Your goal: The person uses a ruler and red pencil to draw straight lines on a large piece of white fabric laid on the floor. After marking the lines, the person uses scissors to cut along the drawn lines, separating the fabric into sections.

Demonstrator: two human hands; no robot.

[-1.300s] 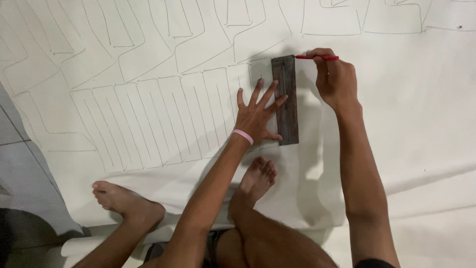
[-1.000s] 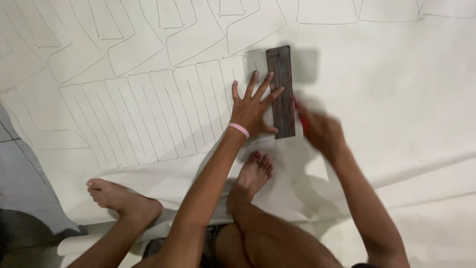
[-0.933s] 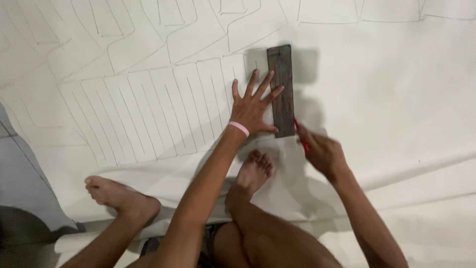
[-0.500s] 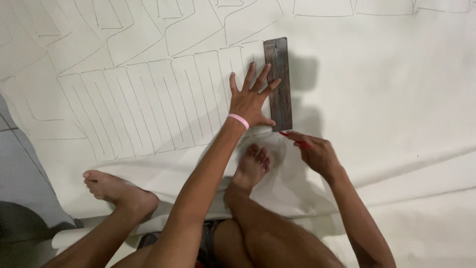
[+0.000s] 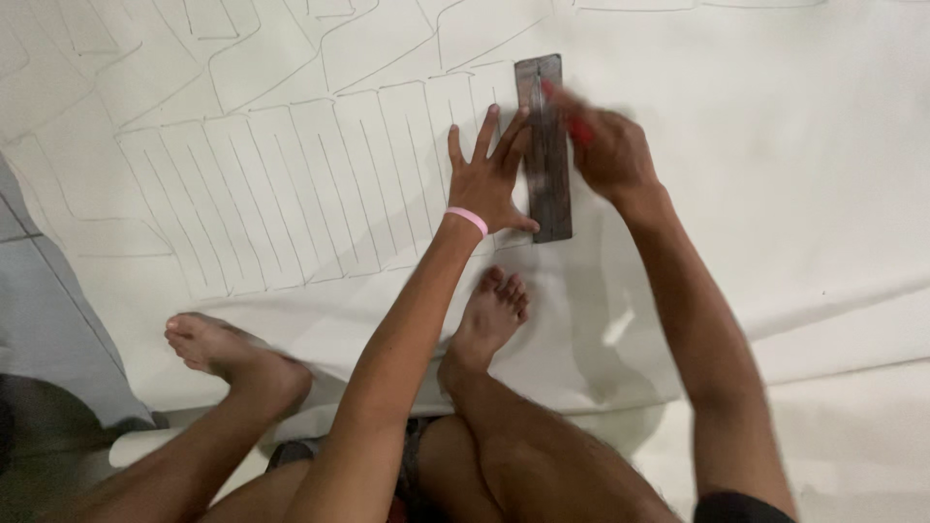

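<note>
A large white cloth [image 5: 756,174] lies spread on the floor, marked with thin pencil outlines of long narrow shapes [image 5: 291,184]. A dark rectangular wooden template [image 5: 545,145] rests on it, long side pointing away from me. My left hand [image 5: 489,179] presses flat with fingers spread beside and partly on the template's left edge; a pink band circles that wrist. My right hand [image 5: 605,145] sits at the template's right edge near its far end, blurred, gripping a red pen [image 5: 572,116].
My bare feet [image 5: 489,320] [image 5: 228,353] rest on the cloth's near edge. Grey floor [image 5: 58,329] shows at the left, past the cloth's border. Folds run across the cloth at right [image 5: 852,310].
My right hand slid with the red pen from the template's far end down to its near end, then back up along its right edge. The left hand kept the template pinned.
</note>
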